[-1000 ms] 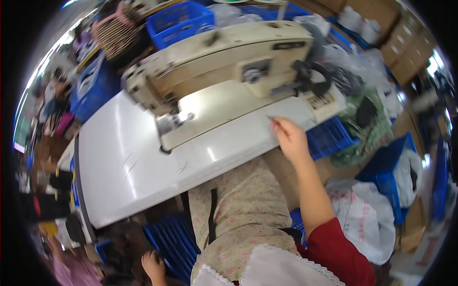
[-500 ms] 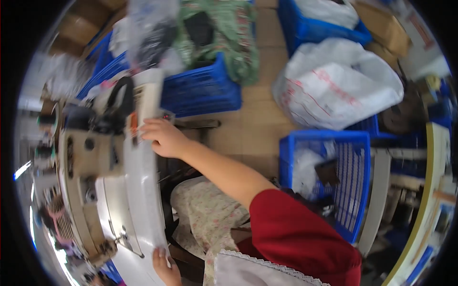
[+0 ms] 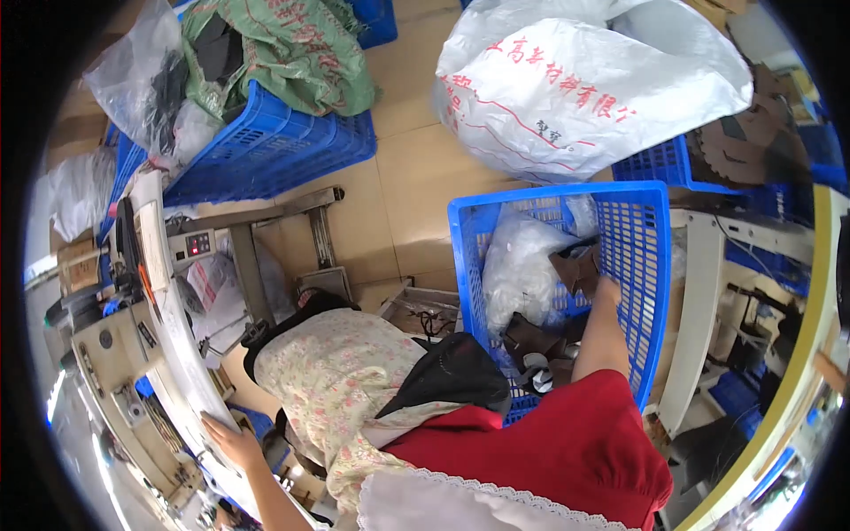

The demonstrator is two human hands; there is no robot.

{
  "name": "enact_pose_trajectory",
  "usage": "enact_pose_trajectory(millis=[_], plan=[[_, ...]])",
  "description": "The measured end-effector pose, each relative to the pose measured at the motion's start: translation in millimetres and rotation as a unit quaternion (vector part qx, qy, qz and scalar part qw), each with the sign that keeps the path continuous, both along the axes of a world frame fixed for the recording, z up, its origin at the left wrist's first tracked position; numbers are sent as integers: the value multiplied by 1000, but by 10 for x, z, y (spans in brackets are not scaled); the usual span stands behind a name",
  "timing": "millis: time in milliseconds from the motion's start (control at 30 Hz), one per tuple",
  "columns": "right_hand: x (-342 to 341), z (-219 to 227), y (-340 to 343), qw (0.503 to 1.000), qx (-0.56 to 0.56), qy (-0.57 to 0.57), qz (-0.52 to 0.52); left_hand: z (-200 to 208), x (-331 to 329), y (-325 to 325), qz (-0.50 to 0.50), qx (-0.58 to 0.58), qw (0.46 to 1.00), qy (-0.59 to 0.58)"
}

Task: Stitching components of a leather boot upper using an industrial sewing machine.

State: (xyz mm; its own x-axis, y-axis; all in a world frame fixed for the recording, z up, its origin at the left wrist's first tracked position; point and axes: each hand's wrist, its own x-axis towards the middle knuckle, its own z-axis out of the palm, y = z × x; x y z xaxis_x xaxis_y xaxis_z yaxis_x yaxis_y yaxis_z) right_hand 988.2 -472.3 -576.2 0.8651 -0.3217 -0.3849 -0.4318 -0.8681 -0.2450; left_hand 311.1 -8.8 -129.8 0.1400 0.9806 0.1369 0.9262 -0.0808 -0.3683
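Note:
My right arm reaches down into a blue plastic basket [image 3: 556,191] on the floor at my right. My right hand [image 3: 607,290] is beside a dark brown flat piece [image 3: 577,269]; its fingers are hidden, so I cannot tell whether it grips anything. Crumpled clear plastic bags [image 3: 521,265] and more dark pieces [image 3: 529,338] lie in the same basket. On the left, my left hand [image 3: 232,442] rests at the edge of the white sewing machine table [image 3: 181,354], fingers stretched out and holding nothing.
Another blue basket [image 3: 292,146] at the far left carries a green woven sack [image 3: 292,53] and clear bags. A big white woven sack [image 3: 549,88] stands beyond my basket. At the right is a yellow-edged table [image 3: 784,372]. A flowered cloth [image 3: 336,363] covers my lap.
My right hand has left the sewing machine table and now reaches into the basket at the right. My left hand stays at the table edge. The view has turned toward the right.

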Motion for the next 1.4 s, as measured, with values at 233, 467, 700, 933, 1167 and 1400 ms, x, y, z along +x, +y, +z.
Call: enact_pose_trajectory(millis=[233, 467, 700, 933, 1167, 1400], plan=[[-664, -552, -129, 868, 281, 95, -399, 226, 111, -123, 66, 17, 998, 2], [-496, -515, 143, 816, 362, 149, -427, 171, 158, -113, 125, 27, 992, -2], [-207, -445, 555, 844, 405, 144, -321, 11, 55, -51, 99, 21, 995, -7], [-505, 1608, 1412, 938, 290, -132, 138, 93, -40, -218, 74, 63, 994, -49], [-1105, 3988, 2356, 785, 392, -243, 413, -10, 110, -137, -31, 113, 988, -101], [-1943, 4987, 3076, 622, 510, -229, 549, -402, 1807, -535, -100, -343, 672, -649]])
